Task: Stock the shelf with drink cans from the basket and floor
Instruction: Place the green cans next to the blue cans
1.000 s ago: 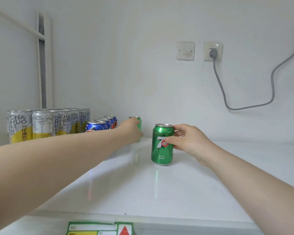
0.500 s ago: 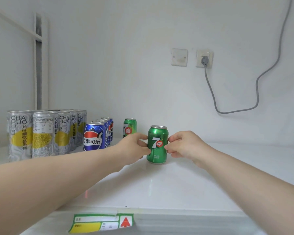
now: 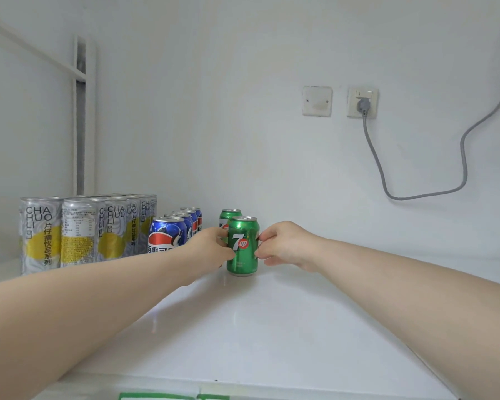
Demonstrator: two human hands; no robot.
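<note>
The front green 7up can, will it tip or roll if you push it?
Probably neither: the front green can stands upright on its base on the glossy shelf, so it would likely slide. It is round, so on its side it might roll.

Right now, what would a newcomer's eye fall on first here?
A green 7up aluminium can stands upright mid-shelf, pinched between the left hand and the right hand. Left of it stand blue Pepsi cans and tall silver-and-yellow cans; a grey cable hangs from the wall socket.
</note>
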